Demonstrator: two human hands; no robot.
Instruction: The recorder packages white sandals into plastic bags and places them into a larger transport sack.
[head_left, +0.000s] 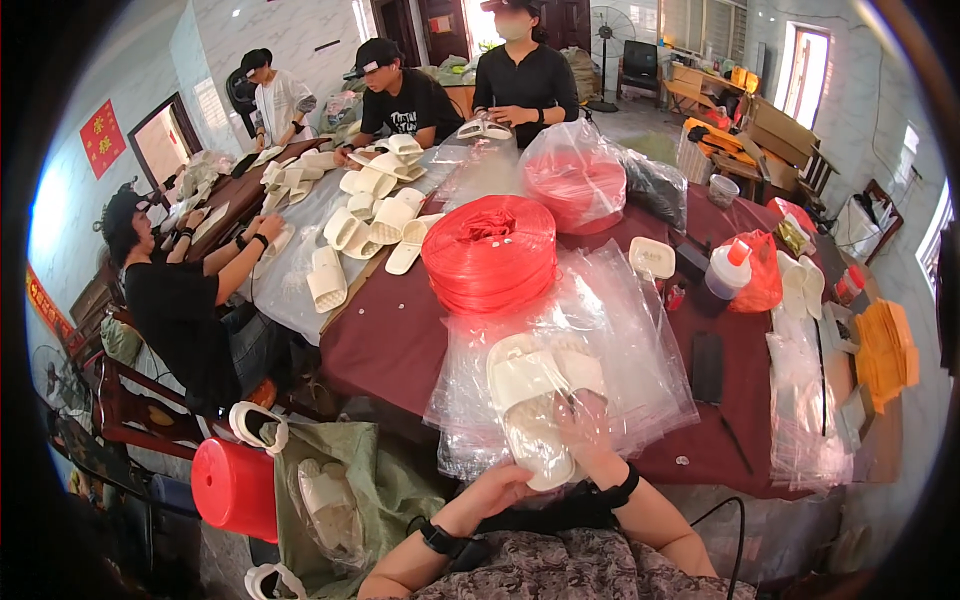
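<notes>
A pair of cream slippers (538,430) lies toes away from me over a stack of clear plastic bags (640,370) at the near table edge. My left hand (497,497) is closed on the heel of the left slipper, thumb at its edge. My right hand (592,440) grips at the right slipper, its fingers reaching toward the strap and partly covered by shiny plastic. I cannot tell whether both slippers are fully inside a bag. A large roll of red plastic twine (488,255) stands on the bags just beyond the slippers.
Loose cream slippers (375,215) cover the table's left side, where several people work. A bagged red twine roll (575,180), a pump bottle (728,270) and a black strip (707,367) lie right. By my left are a green sack (385,490) and a red bucket (235,487).
</notes>
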